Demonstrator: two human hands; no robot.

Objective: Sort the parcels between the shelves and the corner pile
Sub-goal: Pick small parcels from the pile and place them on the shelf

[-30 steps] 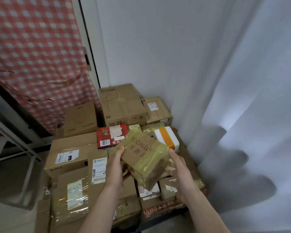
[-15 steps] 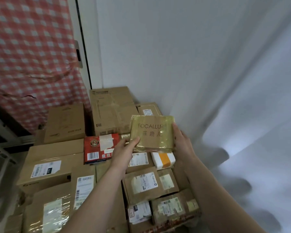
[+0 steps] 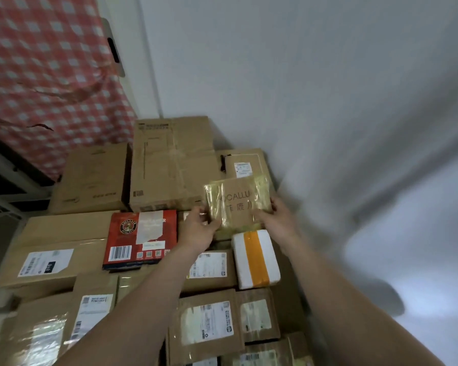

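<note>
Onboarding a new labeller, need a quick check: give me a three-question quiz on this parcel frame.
1. True or false: the left hand and right hand both hold the yellow-taped parcel.
2. What colour is the band on the white parcel seen between the forearms? A orange, B green, C blue.
3. Fill in: the red box lies on the pile to the ___ of the left hand.

Key: 1 true; 2 A; 3 left.

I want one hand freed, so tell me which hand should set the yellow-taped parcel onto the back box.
Right, probably. The right hand grips the yellow-taped parcel on its wall side, nearest the labelled back box; the left hand holds the far edge.
</note>
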